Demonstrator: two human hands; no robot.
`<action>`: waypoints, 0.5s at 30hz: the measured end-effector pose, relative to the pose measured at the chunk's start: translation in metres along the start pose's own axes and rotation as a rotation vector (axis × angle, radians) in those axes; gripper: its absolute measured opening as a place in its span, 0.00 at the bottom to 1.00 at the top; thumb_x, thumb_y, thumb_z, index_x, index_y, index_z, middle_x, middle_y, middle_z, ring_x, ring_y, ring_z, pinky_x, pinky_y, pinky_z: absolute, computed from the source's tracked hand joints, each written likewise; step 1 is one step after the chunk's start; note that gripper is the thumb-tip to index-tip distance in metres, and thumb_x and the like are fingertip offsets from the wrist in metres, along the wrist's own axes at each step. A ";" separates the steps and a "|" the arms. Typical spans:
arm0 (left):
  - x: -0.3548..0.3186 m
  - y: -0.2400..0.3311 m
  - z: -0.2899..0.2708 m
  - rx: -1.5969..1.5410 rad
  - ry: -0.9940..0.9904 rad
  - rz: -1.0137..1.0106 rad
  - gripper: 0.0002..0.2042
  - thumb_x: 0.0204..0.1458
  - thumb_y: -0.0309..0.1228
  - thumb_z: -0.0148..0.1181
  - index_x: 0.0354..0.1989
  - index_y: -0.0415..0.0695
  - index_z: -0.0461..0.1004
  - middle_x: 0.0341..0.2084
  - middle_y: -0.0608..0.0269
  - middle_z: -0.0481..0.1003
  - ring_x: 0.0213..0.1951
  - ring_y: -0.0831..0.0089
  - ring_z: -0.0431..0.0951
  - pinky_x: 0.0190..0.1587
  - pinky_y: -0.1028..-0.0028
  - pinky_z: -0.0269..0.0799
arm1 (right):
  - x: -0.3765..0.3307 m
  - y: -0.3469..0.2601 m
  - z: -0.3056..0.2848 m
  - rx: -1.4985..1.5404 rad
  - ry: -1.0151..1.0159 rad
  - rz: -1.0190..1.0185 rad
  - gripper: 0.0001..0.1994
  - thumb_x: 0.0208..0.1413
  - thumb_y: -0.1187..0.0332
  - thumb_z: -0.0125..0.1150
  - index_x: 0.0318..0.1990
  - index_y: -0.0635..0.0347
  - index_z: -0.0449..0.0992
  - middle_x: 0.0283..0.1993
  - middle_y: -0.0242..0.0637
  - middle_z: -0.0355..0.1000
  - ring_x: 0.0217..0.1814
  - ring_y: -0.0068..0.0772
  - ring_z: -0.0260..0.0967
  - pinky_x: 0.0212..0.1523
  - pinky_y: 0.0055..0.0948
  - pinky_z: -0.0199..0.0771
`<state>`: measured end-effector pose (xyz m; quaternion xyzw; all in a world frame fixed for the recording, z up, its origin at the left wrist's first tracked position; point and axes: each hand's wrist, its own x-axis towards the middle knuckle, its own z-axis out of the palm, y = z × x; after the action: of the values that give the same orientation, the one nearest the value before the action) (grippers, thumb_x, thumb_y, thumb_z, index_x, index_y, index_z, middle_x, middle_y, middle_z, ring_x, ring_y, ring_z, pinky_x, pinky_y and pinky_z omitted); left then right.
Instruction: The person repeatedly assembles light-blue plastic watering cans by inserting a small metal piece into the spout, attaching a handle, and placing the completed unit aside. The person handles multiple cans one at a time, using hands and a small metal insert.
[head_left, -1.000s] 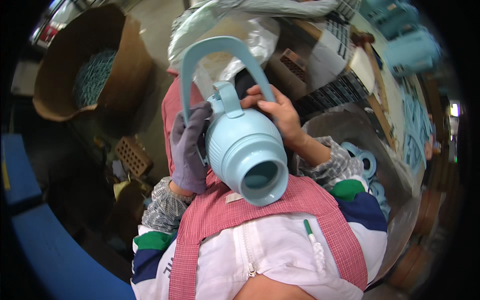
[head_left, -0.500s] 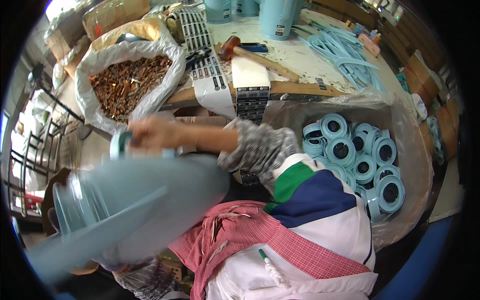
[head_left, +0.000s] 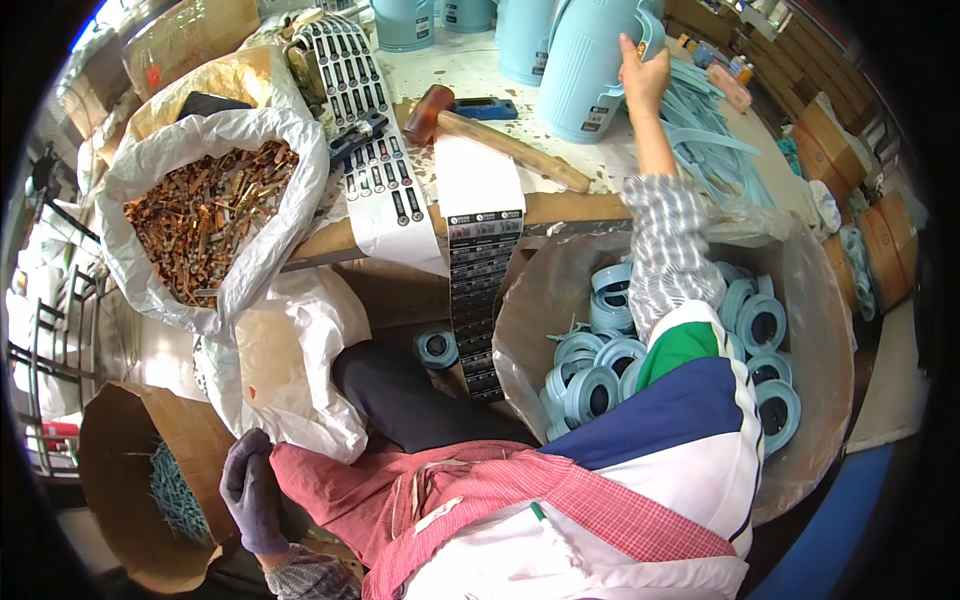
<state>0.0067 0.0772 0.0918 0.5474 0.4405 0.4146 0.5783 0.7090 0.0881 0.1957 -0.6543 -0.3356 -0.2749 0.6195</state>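
Note:
On the workbench, my right hand [head_left: 645, 78] is closed around the handle side of a light blue plastic jug [head_left: 592, 75], thumb raised against its wall. The jug stands upright with ribbed sides and a small dark label low down. My left hand [head_left: 252, 492], in a purple-grey glove, hangs beside my left thigh with its fingers curled. Nothing shows in it. Close to that hand is a cardboard box [head_left: 190, 420] with thin blue-green plastic scraps inside. Below my right forearm, a plastic-lined bin [head_left: 530, 290] holds several light blue rings [head_left: 592, 395] with dark centres.
More light blue jugs [head_left: 403, 22] stand at the back. A wooden-handled mallet [head_left: 515, 150], sticker sheets [head_left: 385, 205] and a black label strip [head_left: 475, 300] lie on the bench. A white sack [head_left: 310, 190] of brown metal pieces stands left. Blue strips [head_left: 715, 145] are heaped at right.
The blurred light blue jug over my lap is gone from there. My right hand has swung from the left to the jug on the bench. My left hand now shows without anything in it.

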 end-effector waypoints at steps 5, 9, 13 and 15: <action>0.007 0.005 0.019 0.065 0.030 -0.009 0.11 0.55 0.20 0.50 0.46 0.32 0.73 0.43 0.56 0.74 0.46 0.69 0.73 0.52 0.71 0.68 | 0.046 0.067 0.110 -0.162 -0.068 0.002 0.26 0.49 0.56 0.66 0.43 0.69 0.63 0.32 0.50 0.75 0.32 0.46 0.74 0.35 0.39 0.74; -0.006 -0.001 0.016 0.193 0.096 -0.020 0.10 0.57 0.24 0.52 0.46 0.36 0.74 0.41 0.60 0.76 0.44 0.73 0.74 0.50 0.74 0.68 | -0.030 0.027 0.159 -0.330 -0.417 -0.057 0.46 0.48 0.54 0.65 0.67 0.68 0.46 0.62 0.69 0.56 0.66 0.61 0.54 0.63 0.42 0.58; -0.030 -0.038 -0.044 0.030 0.237 -0.050 0.14 0.59 0.25 0.51 0.51 0.33 0.71 0.47 0.56 0.74 0.49 0.71 0.74 0.54 0.73 0.68 | -0.176 -0.055 0.064 -0.006 -0.662 -0.383 0.27 0.53 0.55 0.61 0.58 0.58 0.65 0.50 0.44 0.71 0.55 0.45 0.66 0.57 0.42 0.61; -0.068 -0.078 -0.091 -0.027 0.433 -0.083 0.17 0.60 0.30 0.52 0.55 0.35 0.68 0.47 0.56 0.74 0.49 0.72 0.74 0.54 0.72 0.70 | -0.250 -0.086 0.016 -0.127 -0.675 -0.595 0.28 0.52 0.50 0.61 0.57 0.56 0.67 0.52 0.38 0.70 0.59 0.42 0.64 0.60 0.45 0.57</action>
<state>-0.0991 0.0321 0.0169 0.4194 0.5710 0.5041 0.4939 0.4854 0.0801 0.0545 -0.6190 -0.6746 -0.2326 0.3280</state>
